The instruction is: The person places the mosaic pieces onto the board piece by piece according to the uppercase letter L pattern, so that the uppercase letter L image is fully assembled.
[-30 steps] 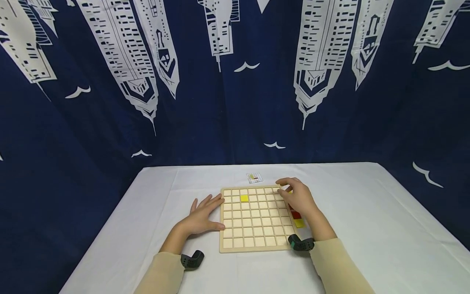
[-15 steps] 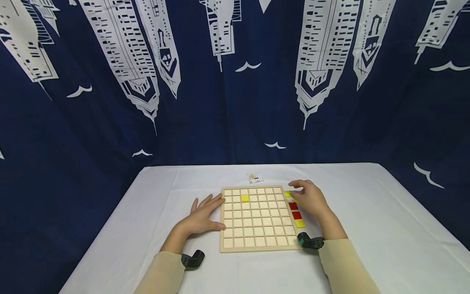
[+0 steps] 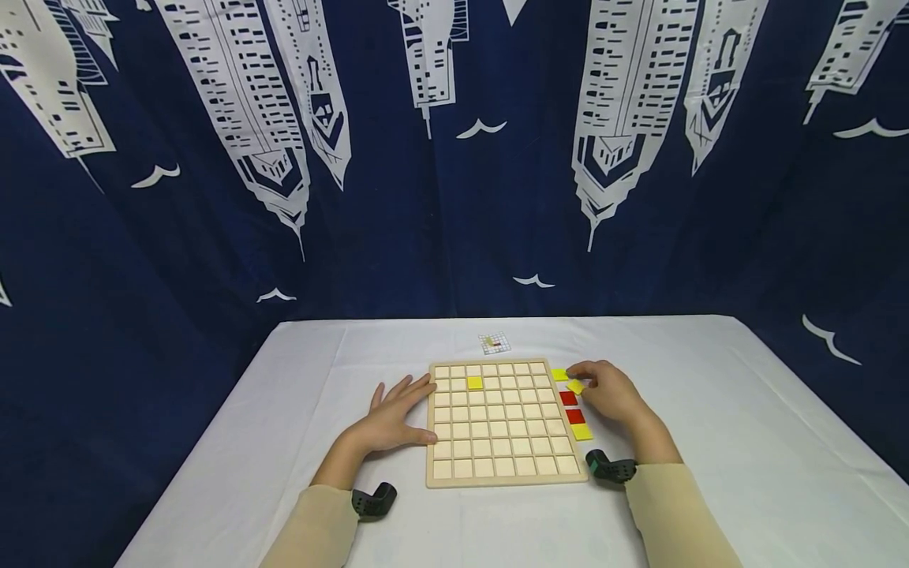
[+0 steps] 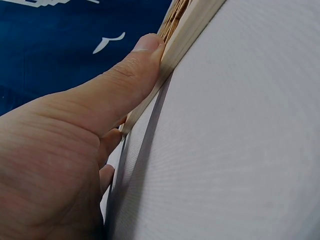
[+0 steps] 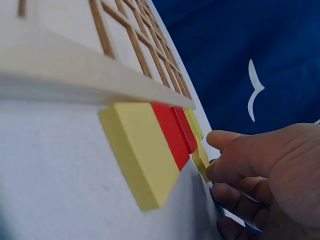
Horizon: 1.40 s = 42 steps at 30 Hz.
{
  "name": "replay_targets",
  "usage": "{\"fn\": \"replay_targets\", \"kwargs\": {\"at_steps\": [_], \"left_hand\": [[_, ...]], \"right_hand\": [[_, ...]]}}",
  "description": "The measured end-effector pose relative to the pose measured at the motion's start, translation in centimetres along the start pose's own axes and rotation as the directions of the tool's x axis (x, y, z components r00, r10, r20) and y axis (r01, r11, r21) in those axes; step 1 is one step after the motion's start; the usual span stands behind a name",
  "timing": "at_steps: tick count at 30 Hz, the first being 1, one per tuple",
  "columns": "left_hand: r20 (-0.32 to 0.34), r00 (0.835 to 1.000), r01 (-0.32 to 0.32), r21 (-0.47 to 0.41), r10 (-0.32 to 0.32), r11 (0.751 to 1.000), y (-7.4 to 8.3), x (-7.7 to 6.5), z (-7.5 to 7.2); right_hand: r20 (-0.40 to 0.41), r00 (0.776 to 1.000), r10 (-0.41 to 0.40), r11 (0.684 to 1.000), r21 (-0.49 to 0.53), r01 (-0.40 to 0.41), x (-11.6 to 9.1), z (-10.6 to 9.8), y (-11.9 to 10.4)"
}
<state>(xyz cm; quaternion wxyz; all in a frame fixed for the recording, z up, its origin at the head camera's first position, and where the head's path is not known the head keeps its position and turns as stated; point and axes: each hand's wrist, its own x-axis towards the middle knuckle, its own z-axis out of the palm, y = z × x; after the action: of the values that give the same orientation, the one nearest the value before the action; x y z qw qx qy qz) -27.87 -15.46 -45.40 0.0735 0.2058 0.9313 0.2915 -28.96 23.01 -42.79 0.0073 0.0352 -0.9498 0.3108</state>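
My left hand [image 3: 390,422] rests against the left edge of a pale wooden grid board [image 3: 500,480], fingers spread. In the left wrist view, its thumb [image 4: 135,65] presses the board's side. At the board's right edge, my right hand [image 3: 614,390] reaches to a column of red and yellow square tiles. Its thumb [image 5: 217,170] is at a yellow tile [image 3: 575,386] set askew, and the index fingertip stands apart from the thumb. Another yellow tile [image 3: 559,375] lies at the top. Two red tiles [image 3: 568,398] and a yellow tile [image 3: 582,432] follow below.
One yellow tile [image 3: 474,383] sits in the board's second row. Behind the board lies a small printed grid card [image 3: 494,343]. A white cloth covers the table [image 3: 746,442], and a dark blue curtain [image 3: 440,237] hangs behind it.
My right hand has moved right, off the board's top right corner, then down over the tile column, with more tiles showing. My left hand has stayed at the board's left edge.
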Motion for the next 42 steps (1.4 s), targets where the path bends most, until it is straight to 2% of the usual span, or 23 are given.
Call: {"fn": "replay_targets", "kwargs": {"at_steps": [7, 14, 29, 38, 42], "left_hand": [[-0.004, 1.0, -0.003, -0.003, 0.003, 1.0, -0.1, 0.0, 0.0], [-0.007, 1.0, -0.008, -0.001, 0.008, 1.0, -0.2, 0.0, 0.1], [-0.012, 1.0, 0.0, -0.013, 0.0, 1.0, -0.2, 0.0, 0.1], [-0.01, 1.0, 0.003, -0.01, -0.003, 1.0, -0.2, 0.0, 0.1], [-0.008, 1.0, 0.01, -0.008, -0.01, 1.0, -0.2, 0.0, 0.1]], "right_hand": [[0.005, 0.999, 0.04, 0.999, -0.004, -0.04, 0.2, 0.3, 0.5], [-0.007, 0.999, 0.042, 0.999, -0.009, -0.042, 0.4, 0.3, 0.9], [-0.043, 0.999, -0.007, 0.998, -0.063, 0.004, 0.5, 0.2, 1.5], [-0.057, 0.998, 0.018, 0.999, -0.04, -0.02, 0.4, 0.1, 1.2], [-0.061, 0.998, -0.003, 1.0, -0.02, 0.002, 0.4, 0.2, 0.9]]}}
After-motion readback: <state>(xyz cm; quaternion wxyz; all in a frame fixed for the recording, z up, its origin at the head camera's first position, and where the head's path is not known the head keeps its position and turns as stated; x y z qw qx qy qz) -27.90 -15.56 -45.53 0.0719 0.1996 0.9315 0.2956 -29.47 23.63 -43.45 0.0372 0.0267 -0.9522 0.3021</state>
